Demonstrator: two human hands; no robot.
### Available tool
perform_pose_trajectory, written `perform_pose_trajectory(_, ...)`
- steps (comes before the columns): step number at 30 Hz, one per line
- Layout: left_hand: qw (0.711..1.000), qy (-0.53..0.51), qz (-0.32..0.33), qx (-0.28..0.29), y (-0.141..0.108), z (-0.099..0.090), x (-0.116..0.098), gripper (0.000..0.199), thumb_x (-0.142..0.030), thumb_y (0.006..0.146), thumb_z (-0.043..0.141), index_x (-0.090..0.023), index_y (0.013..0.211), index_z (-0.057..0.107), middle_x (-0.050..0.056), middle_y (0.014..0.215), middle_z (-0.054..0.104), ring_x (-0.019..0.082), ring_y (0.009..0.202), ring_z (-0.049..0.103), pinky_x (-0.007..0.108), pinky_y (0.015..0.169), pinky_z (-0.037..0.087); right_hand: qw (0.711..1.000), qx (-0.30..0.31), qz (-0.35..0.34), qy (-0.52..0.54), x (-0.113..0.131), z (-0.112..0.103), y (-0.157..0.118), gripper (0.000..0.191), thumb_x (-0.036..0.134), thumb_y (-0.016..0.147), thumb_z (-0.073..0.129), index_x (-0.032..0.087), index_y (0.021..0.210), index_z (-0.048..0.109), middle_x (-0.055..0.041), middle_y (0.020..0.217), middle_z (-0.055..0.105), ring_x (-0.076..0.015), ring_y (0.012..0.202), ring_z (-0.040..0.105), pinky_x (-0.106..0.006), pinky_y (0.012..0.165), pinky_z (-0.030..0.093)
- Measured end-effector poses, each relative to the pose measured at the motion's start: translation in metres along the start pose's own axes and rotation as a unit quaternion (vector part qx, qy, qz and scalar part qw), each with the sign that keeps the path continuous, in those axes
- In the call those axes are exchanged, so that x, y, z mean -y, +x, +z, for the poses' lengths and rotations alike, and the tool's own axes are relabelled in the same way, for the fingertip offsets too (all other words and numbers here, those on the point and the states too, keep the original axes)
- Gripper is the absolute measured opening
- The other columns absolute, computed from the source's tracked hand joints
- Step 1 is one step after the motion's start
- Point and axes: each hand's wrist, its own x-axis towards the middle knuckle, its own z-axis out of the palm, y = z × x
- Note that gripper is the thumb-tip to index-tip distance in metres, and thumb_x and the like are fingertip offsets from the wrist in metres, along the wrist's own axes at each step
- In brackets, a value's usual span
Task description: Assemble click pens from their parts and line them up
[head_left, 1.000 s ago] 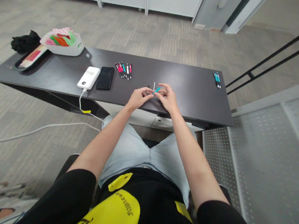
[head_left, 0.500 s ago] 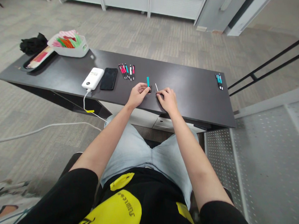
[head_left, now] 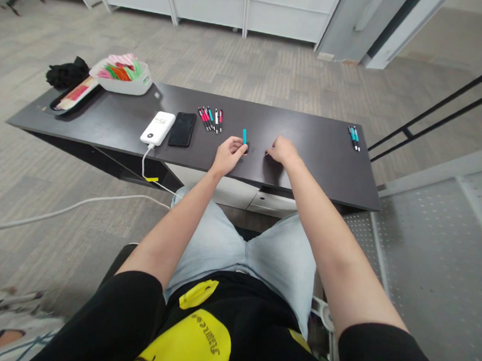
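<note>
My left hand (head_left: 228, 154) is closed on a teal pen barrel (head_left: 244, 136), which stands up from between thumb and fingers with a dark part at its lower end. To its right, my right hand (head_left: 284, 150) is curled with fingertips pinched and pointing down. A small pale tip shows under those fingertips; it looks like the end of the thin white pen refill, the rest being hidden by the hand. Left of my left hand lies a row of several pens (head_left: 210, 120) in red, teal, white and black.
On the dark tabletop (head_left: 320, 175) lie a black phone (head_left: 182, 129) and a white power bank (head_left: 158, 128) with its cable (head_left: 144, 162) hanging off the front edge. A white basket (head_left: 135, 87), black tray (head_left: 69, 110) and black cloth (head_left: 67, 73) sit left. Teal pens (head_left: 354, 138) lie far right.
My right hand has moved right, away from my left hand, and turned its fingers downward. The white refill that stuck out beside it is now mostly hidden. My left hand still grips the teal barrel.
</note>
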Motion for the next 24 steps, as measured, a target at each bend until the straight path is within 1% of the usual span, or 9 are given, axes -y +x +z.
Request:
perform_pose_trajectory(2, 1.000, 0.018, -0.002, 0.007, -0.001, 0.000, -0.001, 0.040, -0.040, 0.097, 0.110, -0.024, 0.106, 0.074, 0.001, 0.095, 0.086, 0.018, 0.088, 0.086, 0.032, 0.088, 0.078, 1.000, 0.007, 0.001, -0.026, -0.010, -0.008, 0.006, 0.034, 0.025, 0.114, 0.093, 0.011, 0.145, 0.091, -0.0275, 0.143, 0.095, -0.0397, 0.142, 0.093, -0.048, 0.125, 0.073)
perform_pose_trajectory(4, 0.998, 0.065, 0.004, 0.026, -0.003, 0.001, -0.004, 0.030, -0.032, 0.098, 0.105, -0.024, 0.107, 0.078, 0.001, 0.094, 0.086, 0.017, 0.084, 0.082, 0.031, 0.085, 0.074, 0.998, 0.039, 0.005, -0.043, -0.024, -0.017, 0.010, 0.017, 0.024, 0.112, 0.094, 0.015, 0.126, 0.097, -0.0222, 0.119, 0.099, -0.0379, 0.127, 0.097, -0.046, 0.118, 0.076)
perform_pose_trajectory(6, 0.991, 0.123, 0.018, 0.052, -0.005, 0.001, -0.007, 0.019, -0.026, 0.099, 0.099, -0.024, 0.108, 0.082, 0.000, 0.094, 0.087, 0.017, 0.081, 0.079, 0.031, 0.085, 0.069, 0.997, 0.056, 0.011, -0.051, -0.038, -0.025, 0.011, 0.005, 0.020, 0.109, 0.094, 0.019, 0.109, 0.099, -0.0191, 0.104, 0.097, -0.0369, 0.115, 0.098, -0.045, 0.111, 0.077)
perform_pose_trajectory(10, 0.981, 0.170, 0.039, 0.080, -0.009, 0.002, -0.014, 0.012, -0.023, 0.100, 0.094, -0.026, 0.107, 0.084, 0.001, 0.097, 0.089, 0.020, 0.086, 0.080, 0.035, 0.091, 0.067, 0.994, 0.055, -0.010, -0.089, -0.058, -0.038, 0.007, 0.013, 0.015, 0.099, 0.097, 0.023, 0.090, 0.096, -0.0191, 0.101, 0.096, -0.0400, 0.124, 0.097, -0.044, 0.109, 0.075)
perform_pose_trajectory(14, 0.980, 0.179, 0.038, 0.076, -0.010, 0.004, -0.016, 0.010, -0.022, 0.100, 0.093, -0.026, 0.106, 0.085, 0.002, 0.098, 0.090, 0.021, 0.087, 0.080, 0.035, 0.091, 0.067, 0.990, 0.058, -0.040, -0.121, -0.064, -0.045, -0.004, 0.022, 0.017, 0.092, 0.100, 0.025, 0.075, 0.088, -0.0199, 0.095, 0.093, -0.0459, 0.120, 0.097, -0.051, 0.107, 0.077)
perform_pose_trajectory(17, 0.978, 0.189, 0.044, 0.071, -0.010, 0.005, -0.015, 0.012, -0.023, 0.099, 0.092, -0.026, 0.109, 0.087, 0.002, 0.098, 0.091, 0.022, 0.088, 0.081, 0.036, 0.091, 0.066, 0.993, 0.075, -0.070, -0.059, -0.064, -0.047, -0.015, 0.032, 0.014, 0.095, 0.094, 0.027, 0.071, 0.079, -0.0137, 0.087, 0.091, -0.0371, 0.102, 0.096, -0.043, 0.103, 0.075)
perform_pose_trajectory(19, 0.977, 0.193, 0.049, 0.074, -0.010, 0.005, -0.015, 0.014, -0.023, 0.098, 0.092, -0.026, 0.111, 0.088, 0.003, 0.101, 0.092, 0.022, 0.090, 0.082, 0.036, 0.093, 0.066, 0.992, 0.102, -0.073, 0.013, -0.065, -0.047, -0.022, 0.032, 0.011, 0.100, 0.086, 0.027, 0.074, 0.076, -0.0084, 0.084, 0.091, -0.0269, 0.081, 0.089, -0.035, 0.089, 0.072)
perform_pose_trajectory(21, 0.976, 0.196, 0.053, 0.078, -0.010, 0.004, -0.014, 0.014, -0.024, 0.098, 0.091, -0.026, 0.111, 0.088, 0.004, 0.104, 0.093, 0.022, 0.091, 0.083, 0.036, 0.094, 0.067, 0.987, 0.120, -0.067, 0.081, -0.066, -0.046, -0.030, 0.029, 0.008, 0.101, 0.080, 0.027, 0.078, 0.075, -0.0057, 0.086, 0.091, -0.0208, 0.067, 0.078, -0.032, 0.075, 0.066)
perform_pose_trajectory(24, 0.976, 0.195, 0.060, 0.083, -0.010, 0.002, -0.013, 0.014, -0.027, 0.098, 0.091, -0.026, 0.112, 0.088, 0.006, 0.108, 0.094, 0.022, 0.092, 0.084, 0.037, 0.094, 0.067, 0.980, 0.112, -0.064, 0.154, -0.069, -0.043, -0.036, 0.025, 0.006, 0.094, 0.079, 0.026, 0.081, 0.072, -0.0031, 0.086, 0.090, -0.0191, 0.067, 0.072, -0.031, 0.072, 0.061)
